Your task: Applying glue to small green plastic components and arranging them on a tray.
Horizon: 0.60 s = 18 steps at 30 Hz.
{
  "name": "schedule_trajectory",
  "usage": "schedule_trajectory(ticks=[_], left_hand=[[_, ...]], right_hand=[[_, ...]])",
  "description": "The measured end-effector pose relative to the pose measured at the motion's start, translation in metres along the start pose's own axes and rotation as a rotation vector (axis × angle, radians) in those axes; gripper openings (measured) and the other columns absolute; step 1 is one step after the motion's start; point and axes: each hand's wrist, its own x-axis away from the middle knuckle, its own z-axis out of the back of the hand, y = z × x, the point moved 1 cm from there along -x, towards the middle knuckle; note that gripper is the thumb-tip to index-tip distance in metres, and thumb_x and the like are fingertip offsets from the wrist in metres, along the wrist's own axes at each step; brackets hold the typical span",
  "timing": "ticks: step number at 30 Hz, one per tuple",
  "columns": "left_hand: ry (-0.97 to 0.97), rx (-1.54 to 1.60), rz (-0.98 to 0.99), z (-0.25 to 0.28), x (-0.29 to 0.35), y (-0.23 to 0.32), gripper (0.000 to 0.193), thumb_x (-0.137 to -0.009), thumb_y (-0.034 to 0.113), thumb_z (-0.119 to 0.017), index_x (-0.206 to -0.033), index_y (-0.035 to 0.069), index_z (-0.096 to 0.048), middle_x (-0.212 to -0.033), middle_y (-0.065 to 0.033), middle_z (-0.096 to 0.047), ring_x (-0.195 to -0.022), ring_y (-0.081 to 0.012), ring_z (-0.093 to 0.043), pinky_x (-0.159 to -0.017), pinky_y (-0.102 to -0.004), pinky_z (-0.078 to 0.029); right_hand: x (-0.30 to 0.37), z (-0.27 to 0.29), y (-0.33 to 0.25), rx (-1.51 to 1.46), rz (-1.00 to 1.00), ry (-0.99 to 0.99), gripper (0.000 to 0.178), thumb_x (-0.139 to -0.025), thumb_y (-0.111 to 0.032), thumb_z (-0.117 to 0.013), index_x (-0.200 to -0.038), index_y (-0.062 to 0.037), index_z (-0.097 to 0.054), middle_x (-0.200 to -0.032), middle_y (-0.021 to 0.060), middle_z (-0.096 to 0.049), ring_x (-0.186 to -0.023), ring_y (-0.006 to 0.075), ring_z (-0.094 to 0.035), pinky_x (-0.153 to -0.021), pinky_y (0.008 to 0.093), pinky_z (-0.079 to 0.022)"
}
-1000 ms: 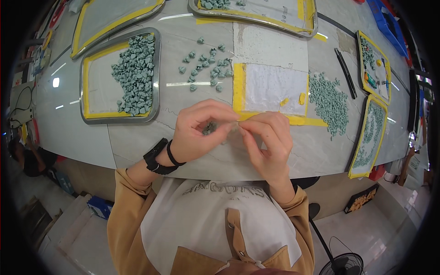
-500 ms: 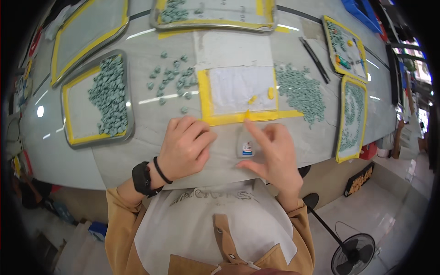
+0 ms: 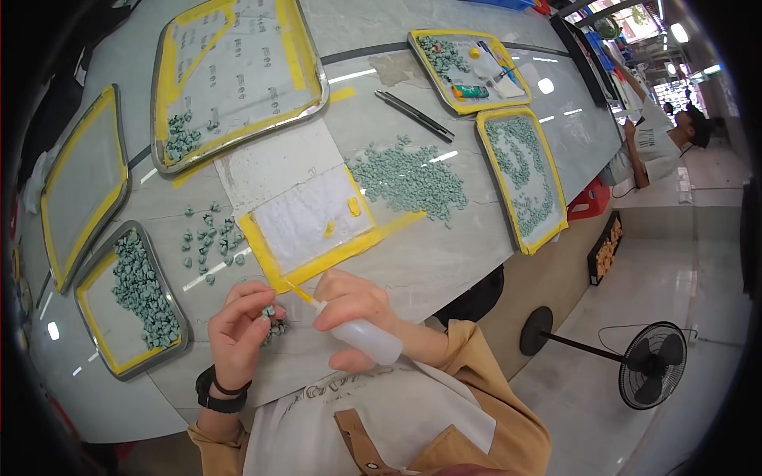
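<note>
My right hand (image 3: 357, 305) is wrapped round a translucent white squeeze bottle (image 3: 369, 339) with a thin yellow nozzle. The nozzle tip points left, close to the fingers of my left hand (image 3: 240, 329). That hand pinches a small green stone-like piece (image 3: 268, 311) between thumb and fingers, which partly hide it. Several more green pieces (image 3: 276, 332) show just beside its fingertips. Beyond both hands lies a white sheet (image 3: 305, 218) edged with yellow tape, with small yellow bits on it. Loose larger green pieces (image 3: 208, 238) are scattered to its left, and a spread of smaller ones (image 3: 409, 178) to its right.
A yellow-edged tray (image 3: 87, 321) of green pieces stands at left, a large tray (image 3: 238, 79) at the far side. Two smaller trays (image 3: 481, 103) (image 3: 520, 182) are at right. Black tweezers (image 3: 414, 115) lie near them. A fan (image 3: 651, 365) stands on the floor; another person (image 3: 659, 139) is behind.
The view has turned, so the table appears tilted. My right hand now has the bottle lifted and tipped, its nozzle toward my left hand. My left hand has turned, showing a green piece at its fingertips.
</note>
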Motion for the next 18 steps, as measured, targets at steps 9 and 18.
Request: schedule_trajectory(ticks=[9,18], left_hand=[[0.051,0.116,0.161,0.01,0.003,-0.008,0.031,-0.083,-0.008,-0.055,-0.114,-0.005,-0.057,-0.102,-0.0085,-0.06,-0.086,-0.0155,-0.064,-0.078,-0.0271,-0.05],[0.053,0.09,0.148,0.016,0.01,-0.01,0.03,-0.084,-0.008,-0.056,-0.114,-0.007,-0.056,-0.106,-0.0119,-0.062,-0.091,-0.0179,-0.065,-0.08,-0.0272,-0.051]], right_hand=[[0.001,-0.012,0.009,0.087,-0.025,0.051,0.05,-0.086,-0.043,-0.064,-0.108,0.0013,-0.057,-0.098,0.0146,-0.066,-0.095,0.0359,-0.064,-0.079,0.0409,-0.053],[0.006,-0.011,0.012,0.062,-0.046,-0.022,0.053,-0.088,-0.049,-0.058,-0.101,0.0025,-0.06,-0.097,0.0149,-0.068,-0.101,0.0395,-0.063,-0.076,0.0419,-0.055]])
